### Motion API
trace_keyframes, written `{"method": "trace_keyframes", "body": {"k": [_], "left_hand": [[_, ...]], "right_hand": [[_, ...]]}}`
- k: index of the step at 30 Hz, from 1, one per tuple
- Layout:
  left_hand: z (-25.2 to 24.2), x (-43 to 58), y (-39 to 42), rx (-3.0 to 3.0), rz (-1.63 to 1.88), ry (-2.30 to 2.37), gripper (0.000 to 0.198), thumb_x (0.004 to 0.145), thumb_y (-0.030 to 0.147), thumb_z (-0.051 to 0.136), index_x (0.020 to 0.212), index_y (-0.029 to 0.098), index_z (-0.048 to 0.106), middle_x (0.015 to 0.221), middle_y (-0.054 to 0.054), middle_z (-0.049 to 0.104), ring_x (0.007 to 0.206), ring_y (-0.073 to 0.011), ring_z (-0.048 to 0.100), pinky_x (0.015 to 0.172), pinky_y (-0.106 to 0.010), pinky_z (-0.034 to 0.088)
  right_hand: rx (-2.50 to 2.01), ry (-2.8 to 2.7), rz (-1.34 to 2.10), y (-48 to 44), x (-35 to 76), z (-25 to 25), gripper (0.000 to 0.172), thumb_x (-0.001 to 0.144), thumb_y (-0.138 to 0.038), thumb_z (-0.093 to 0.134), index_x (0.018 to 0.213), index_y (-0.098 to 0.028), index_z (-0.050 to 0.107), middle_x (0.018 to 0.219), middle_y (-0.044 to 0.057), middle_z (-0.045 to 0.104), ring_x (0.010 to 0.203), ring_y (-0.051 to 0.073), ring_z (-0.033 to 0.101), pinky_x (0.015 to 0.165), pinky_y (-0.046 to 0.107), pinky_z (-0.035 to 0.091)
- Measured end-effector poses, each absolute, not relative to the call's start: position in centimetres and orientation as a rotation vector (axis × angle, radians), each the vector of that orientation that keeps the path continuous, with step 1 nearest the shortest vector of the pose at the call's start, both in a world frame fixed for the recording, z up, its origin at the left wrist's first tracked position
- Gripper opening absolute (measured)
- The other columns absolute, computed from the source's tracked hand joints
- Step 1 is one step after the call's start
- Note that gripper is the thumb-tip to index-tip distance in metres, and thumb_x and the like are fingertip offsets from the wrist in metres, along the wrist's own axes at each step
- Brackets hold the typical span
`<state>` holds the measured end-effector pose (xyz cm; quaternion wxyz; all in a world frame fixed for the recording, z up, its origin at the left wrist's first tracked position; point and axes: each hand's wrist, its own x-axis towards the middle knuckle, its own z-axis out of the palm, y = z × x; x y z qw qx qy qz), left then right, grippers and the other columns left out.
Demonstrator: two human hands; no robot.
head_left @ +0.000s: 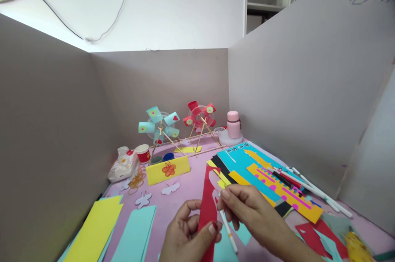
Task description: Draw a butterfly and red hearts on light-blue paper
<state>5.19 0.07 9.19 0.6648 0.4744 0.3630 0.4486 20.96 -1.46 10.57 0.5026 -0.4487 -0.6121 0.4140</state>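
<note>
A red paper strip (pixel 207 196) with curved cut-outs along its right edge stands tilted in my left hand (pixel 193 231), whose thumb presses on its face. Close to the cut edge, my right hand (pixel 247 208) is closed, thumb and fingertips pinched together. A small pale bit shows at these fingertips; its kind is unclear. Below them a slim white pen (pixel 228 232) with an orange band slants down; whether the fingers hold it, I cannot tell. Light blue paper pieces (pixel 241 234) are under and beside the hands.
Left are yellow paper (pixel 95 225) and light blue paper (pixel 135 231). Behind stand a folded yellow card (pixel 168 170), a blue paper wheel model (pixel 159 124), a red one (pixel 200 116) and a pink bottle (pixel 233 125). Decorated card strips (pixel 285 192) and red scraps (pixel 321 237) lie right.
</note>
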Motion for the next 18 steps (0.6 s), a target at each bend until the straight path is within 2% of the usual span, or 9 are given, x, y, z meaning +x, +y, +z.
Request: {"method": "trace_keyframes", "body": {"k": [5, 13, 18], "left_hand": [[9.05, 5.17, 0.17, 1.085, 1.003, 0.832, 0.048, 0.053, 0.037, 0.085, 0.085, 0.019, 0.054, 0.064, -0.005, 0.072, 0.058, -0.0159, 0.063, 0.060, -0.027, 0.046], [9.04, 5.15, 0.13, 1.110, 0.978, 0.819, 0.048, 0.053, 0.038, 0.084, 0.085, 0.019, 0.053, 0.058, -0.002, 0.070, 0.054, -0.0133, 0.060, 0.055, -0.023, 0.041], [9.19, 5.27, 0.03, 1.109, 0.978, 0.801, 0.046, 0.057, 0.041, 0.082, 0.086, 0.020, 0.054, 0.060, -0.001, 0.069, 0.057, -0.0138, 0.060, 0.058, -0.024, 0.042]], "right_hand": [[-1.116, -1.517, 0.993, -1.46, 21.07, 10.68, 0.038, 0.090, -0.046, 0.047, 0.067, -0.016, 0.056, 0.056, -0.002, 0.050, 0.049, 0.010, 0.048, 0.047, 0.021, 0.037], [-1.142, -1.581, 1.014, -1.56, 20.69, 10.71, 0.020, 0.083, -0.027, 0.055, 0.066, -0.017, 0.053, 0.060, -0.001, 0.056, 0.055, 0.011, 0.051, 0.051, 0.021, 0.038], [-1.122, -1.568, 1.032, -1.70, 20.59, 11.18, 0.018, 0.079, -0.021, 0.055, 0.062, -0.017, 0.053, 0.057, -0.002, 0.055, 0.052, 0.010, 0.049, 0.049, 0.020, 0.037]]}}
